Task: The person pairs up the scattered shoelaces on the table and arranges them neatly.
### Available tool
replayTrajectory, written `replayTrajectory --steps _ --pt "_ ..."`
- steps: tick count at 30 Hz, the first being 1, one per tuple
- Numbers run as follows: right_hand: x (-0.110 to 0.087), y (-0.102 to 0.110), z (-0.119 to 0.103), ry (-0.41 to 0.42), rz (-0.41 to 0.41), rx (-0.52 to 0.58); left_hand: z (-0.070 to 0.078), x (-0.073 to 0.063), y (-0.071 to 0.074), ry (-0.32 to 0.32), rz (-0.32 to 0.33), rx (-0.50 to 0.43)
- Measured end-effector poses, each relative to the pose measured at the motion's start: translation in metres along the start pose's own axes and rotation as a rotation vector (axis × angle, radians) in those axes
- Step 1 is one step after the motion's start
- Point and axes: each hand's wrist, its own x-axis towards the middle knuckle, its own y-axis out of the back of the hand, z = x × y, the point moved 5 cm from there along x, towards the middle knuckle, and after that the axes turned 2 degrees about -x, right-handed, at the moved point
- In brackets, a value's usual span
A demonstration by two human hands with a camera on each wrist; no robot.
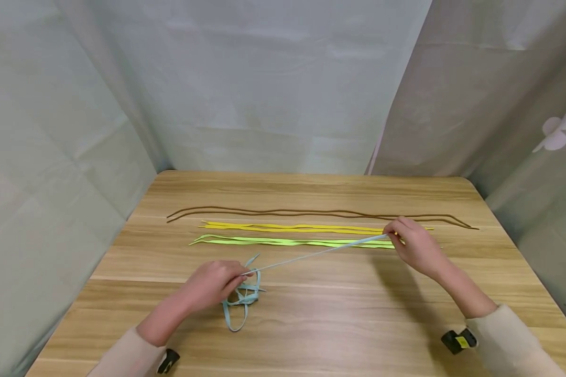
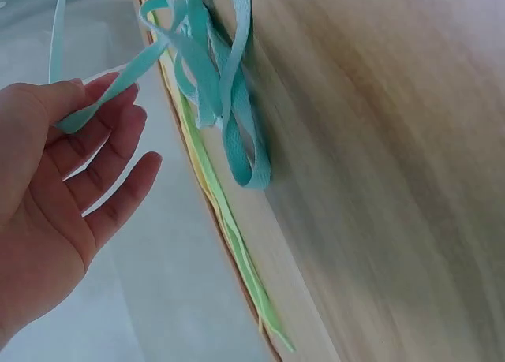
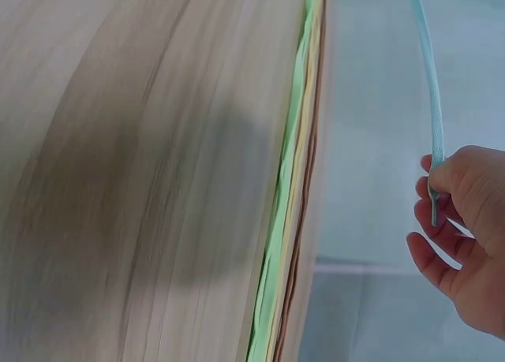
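Note:
A light blue shoelace (image 1: 311, 254) stretches between the two hands, rising toward the right. My left hand (image 1: 217, 283) pinches it between thumb and forefinger, the other fingers loosely bent in the left wrist view. Beneath that hand the rest of the blue lace lies in a loose tangle (image 2: 207, 70) on the table. My right hand (image 1: 415, 246) pinches the lace close to its end; a short tip (image 3: 434, 212) pokes out below the thumb in the right wrist view. In the head view, the right hand overlaps the right ends of the green and yellow laces.
Across the wooden table (image 1: 339, 324) lie pairs of laces stretched sideways: brown laces (image 1: 283, 211) farthest back, yellow laces (image 1: 283, 228) in the middle, green laces (image 1: 273, 241) nearest. Pale curtains (image 1: 264, 94) hang behind and at both sides.

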Motion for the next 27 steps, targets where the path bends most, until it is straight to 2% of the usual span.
replayTrajectory --steps 7,15,27 --pt "-0.015 0.017 0.02 -0.048 0.039 -0.054 0.001 -0.007 0.001 0.023 -0.019 -0.03" --pt "-0.034 0.033 0.039 -0.144 0.001 -0.109 -0.003 -0.009 0.012 0.054 0.019 -0.006" --pt "-0.057 0.055 0.059 -0.241 0.006 -0.162 -0.011 -0.015 0.026 0.041 0.064 0.031"
